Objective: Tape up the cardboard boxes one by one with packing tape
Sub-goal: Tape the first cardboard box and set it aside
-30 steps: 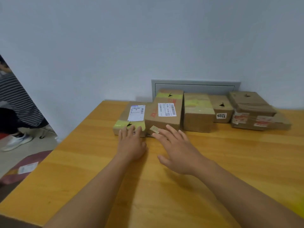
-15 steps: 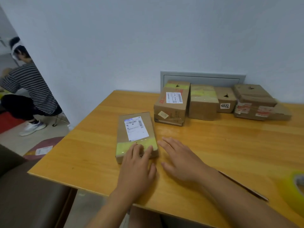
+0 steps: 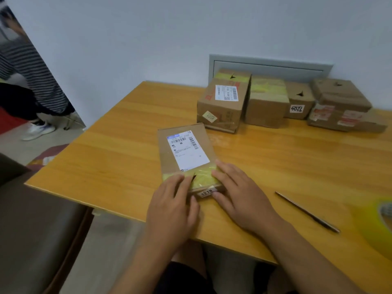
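You are resting both hands on the near end of a flat cardboard box (image 3: 186, 153) lying on the wooden table (image 3: 118, 149) near its near edge. Your left hand (image 3: 172, 205) is lying flat, fingers straight on the yellow tape; your right hand (image 3: 239, 195) is cupping the box's near right corner, thumb against its near side. A tape roll (image 3: 379, 221) is sitting at the far right, with a pen (image 3: 307, 212) between.

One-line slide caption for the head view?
Left hand and right hand hold a flat brown cardboard box on the wooden table.
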The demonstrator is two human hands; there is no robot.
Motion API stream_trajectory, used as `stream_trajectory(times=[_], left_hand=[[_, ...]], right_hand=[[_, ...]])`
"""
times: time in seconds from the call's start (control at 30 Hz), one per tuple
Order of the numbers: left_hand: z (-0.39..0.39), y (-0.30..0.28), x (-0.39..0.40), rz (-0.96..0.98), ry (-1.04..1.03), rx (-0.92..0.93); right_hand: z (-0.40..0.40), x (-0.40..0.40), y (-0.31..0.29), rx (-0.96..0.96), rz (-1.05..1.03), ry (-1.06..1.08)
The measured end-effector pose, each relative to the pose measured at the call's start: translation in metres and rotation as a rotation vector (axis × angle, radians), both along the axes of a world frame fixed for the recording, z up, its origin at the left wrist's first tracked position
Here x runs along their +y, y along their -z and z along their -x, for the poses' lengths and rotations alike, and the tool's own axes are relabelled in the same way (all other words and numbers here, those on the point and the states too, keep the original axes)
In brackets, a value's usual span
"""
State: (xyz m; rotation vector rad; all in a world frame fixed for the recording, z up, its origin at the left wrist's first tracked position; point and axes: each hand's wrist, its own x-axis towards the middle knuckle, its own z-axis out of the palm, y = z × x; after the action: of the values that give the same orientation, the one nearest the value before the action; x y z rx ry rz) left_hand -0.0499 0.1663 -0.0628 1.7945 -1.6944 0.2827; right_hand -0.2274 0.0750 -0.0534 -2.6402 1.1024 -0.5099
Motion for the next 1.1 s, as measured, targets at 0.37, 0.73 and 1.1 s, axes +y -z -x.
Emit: stream_trajectory(times=[0.37, 0.73, 1.1], left_hand=[[0.007, 0.011, -0.004, 0.04, -0.052, 0.009], [0.007, 0.009, -0.006, 0.03, -0.042, 0.066], [0.012, 0.009, -0.004, 0.008, -0.074, 0.019]], right_hand=[[0.0, -0.001, 0.008, -0.069, -0.005, -0.016], [0.0, -0.002, 0.011, -0.113, 0.0, -0.024], [0.0, -0.001, 0.009, -0.118, -0.011, -0.019]])
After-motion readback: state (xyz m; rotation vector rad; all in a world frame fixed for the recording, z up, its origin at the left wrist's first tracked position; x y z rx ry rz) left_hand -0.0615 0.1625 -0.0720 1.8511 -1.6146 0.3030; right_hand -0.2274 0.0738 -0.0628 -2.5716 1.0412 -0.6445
